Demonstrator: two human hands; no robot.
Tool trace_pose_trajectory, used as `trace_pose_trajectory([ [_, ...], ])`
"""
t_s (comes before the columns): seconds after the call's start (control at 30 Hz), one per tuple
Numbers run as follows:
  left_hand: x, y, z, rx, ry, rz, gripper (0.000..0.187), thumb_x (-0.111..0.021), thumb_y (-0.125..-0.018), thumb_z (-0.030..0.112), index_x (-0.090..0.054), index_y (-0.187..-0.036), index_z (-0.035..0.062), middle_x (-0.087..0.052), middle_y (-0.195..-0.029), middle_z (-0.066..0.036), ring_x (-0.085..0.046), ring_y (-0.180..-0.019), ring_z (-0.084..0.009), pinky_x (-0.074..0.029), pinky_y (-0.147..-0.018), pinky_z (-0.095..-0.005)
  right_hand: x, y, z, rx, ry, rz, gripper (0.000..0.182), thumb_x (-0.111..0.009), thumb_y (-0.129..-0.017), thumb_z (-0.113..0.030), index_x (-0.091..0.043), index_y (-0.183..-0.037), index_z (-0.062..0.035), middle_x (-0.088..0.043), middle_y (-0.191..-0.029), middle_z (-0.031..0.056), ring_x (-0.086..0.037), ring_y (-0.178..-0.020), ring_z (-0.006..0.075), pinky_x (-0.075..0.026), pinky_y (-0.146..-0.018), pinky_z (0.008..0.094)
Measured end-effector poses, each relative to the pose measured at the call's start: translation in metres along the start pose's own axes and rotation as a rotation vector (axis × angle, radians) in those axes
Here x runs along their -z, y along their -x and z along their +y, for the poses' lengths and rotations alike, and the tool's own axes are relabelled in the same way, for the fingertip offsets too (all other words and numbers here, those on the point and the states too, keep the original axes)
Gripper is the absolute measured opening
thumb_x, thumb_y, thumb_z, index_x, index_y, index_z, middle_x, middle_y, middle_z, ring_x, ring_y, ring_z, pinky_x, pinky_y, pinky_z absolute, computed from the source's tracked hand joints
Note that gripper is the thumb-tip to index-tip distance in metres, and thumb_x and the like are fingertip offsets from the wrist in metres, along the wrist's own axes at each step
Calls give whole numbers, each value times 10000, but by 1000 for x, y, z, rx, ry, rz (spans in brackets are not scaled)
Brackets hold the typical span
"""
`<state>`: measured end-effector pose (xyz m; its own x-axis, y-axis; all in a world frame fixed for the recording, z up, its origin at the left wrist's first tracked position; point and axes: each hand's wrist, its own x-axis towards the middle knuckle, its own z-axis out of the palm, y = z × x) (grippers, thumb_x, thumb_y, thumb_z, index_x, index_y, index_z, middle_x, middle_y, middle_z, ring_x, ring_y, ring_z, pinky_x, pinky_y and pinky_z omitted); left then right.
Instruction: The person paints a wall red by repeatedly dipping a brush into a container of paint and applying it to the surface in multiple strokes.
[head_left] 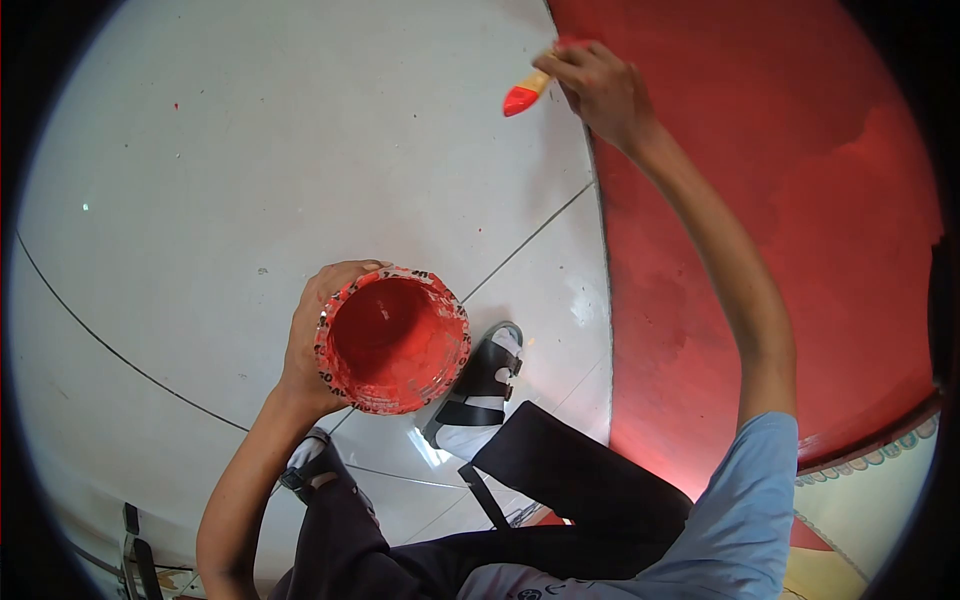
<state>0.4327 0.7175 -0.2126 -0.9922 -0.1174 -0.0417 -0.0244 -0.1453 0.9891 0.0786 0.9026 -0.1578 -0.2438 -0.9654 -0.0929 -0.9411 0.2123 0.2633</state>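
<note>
My left hand (320, 320) is wrapped round the left side of a round container (455, 385) with a red-smeared rim printed with dark letters. Red paint (380, 330) coats its inside. At the top, near the edge of the red surface, my right hand (595, 85) grips a paintbrush (525, 93). The brush has a yellowish handle with a red tip pointing down and left. Its other end is partly hidden by my fingers and lies close to the red surface (740, 130).
Light floor tiles (250, 150) with dark joints carry small red specks. A sandalled foot (485, 385) stands beside the container, another sandalled foot (320, 465) below it. Dark metal legs (140, 560) show at the bottom left, a patterned border (880, 450) at the lower right.
</note>
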Motion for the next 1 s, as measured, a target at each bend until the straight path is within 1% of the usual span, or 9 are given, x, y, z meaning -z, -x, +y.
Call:
trace_pose_trajectory([
  [0.2,-5,5,0,132,193,28,837,-876,-517,193,-469,-1237,65,-555,-1198,-113,-524,-1102,-290,-422,-919,-392,-15,110,-18,63,149,-289,267,-554,-794,-67,-621,-993,-233,-580,-1015,-62,-576,-889,125,-469,-528,275],
  [0.3,-4,11,-2,332,352,-12,841,-883,-523,195,-465,-1239,58,-555,-1197,-116,-532,-1096,-279,-432,-919,-383,-2,190,-54,-117,-78,-462,277,-565,-780,-40,-661,-973,-214,-617,-998,-21,-597,-902,171,-495,-579,321],
  [0.37,-7,12,-10,271,342,-46,844,-889,-522,196,-466,-1239,50,-557,-1196,-114,-544,-1088,-256,-444,-923,-371,9,215,-75,-281,-214,-595,292,-575,-766,-12,-676,-963,-202,-633,-972,4,-605,-895,199,-507,-595,331],
  [0.57,-12,25,-32,227,232,-266,633,-685,-774,128,-392,-1334,86,-514,-1274,-78,-523,-1159,-205,-447,-985,-360,31,132,-60,-180,-245,-39,307,-620,-717,4,-662,-959,-179,-634,-948,15,-605,-881,197,-526,-604,328],
  [0.6,-12,22,-28,168,195,-280,563,-615,-860,106,-363,-1362,98,-495,-1299,-72,-508,-1180,-204,-445,-998,-365,23,136,-53,-140,-186,-70,307,-611,-725,-9,-656,-974,-183,-626,-960,12,-599,-889,194,-525,-600,321],
  [0.77,-13,42,-6,518,555,-57,562,-618,-857,104,-364,-1358,98,-512,-1258,-68,-520,-1156,-183,-475,-964,-349,-11,231,-59,-23,20,-343,306,-573,-761,-48,-637,-1030,-181,-581,-1066,15,-554,-996,185,-512,-607,311],
  [0.87,-19,63,16,487,422,-105,460,-533,-914,126,-370,-1342,83,-521,-1225,-76,-543,-1105,-177,-493,-933,-342,-18,335,-80,-12,-11,-457,307,-545,-783,-64,-609,-1056,-189,-579,-1018,11,-568,-958,188,-474,-576,295],
  [0.97,-36,69,27,99,-48,-110,392,-484,-942,153,-387,-1313,69,-535,-1202,-85,-566,-1069,-194,-501,-918,-349,-2,352,-102,-217,-156,-661,293,-554,-774,-46,-615,-1027,-180,-587,-998,19,-575,-933,198,-486,-570,296],
  [1.0,-40,78,26,58,-49,-82,378,-476,-947,163,-396,-1303,64,-542,-1191,-86,-573,-1058,-195,-506,-909,-348,0,340,-104,-197,-190,-527,285,-567,-768,-34,-628,-1012,-169,-595,-1015,31,-579,-937,202,-496,-589,303],
])
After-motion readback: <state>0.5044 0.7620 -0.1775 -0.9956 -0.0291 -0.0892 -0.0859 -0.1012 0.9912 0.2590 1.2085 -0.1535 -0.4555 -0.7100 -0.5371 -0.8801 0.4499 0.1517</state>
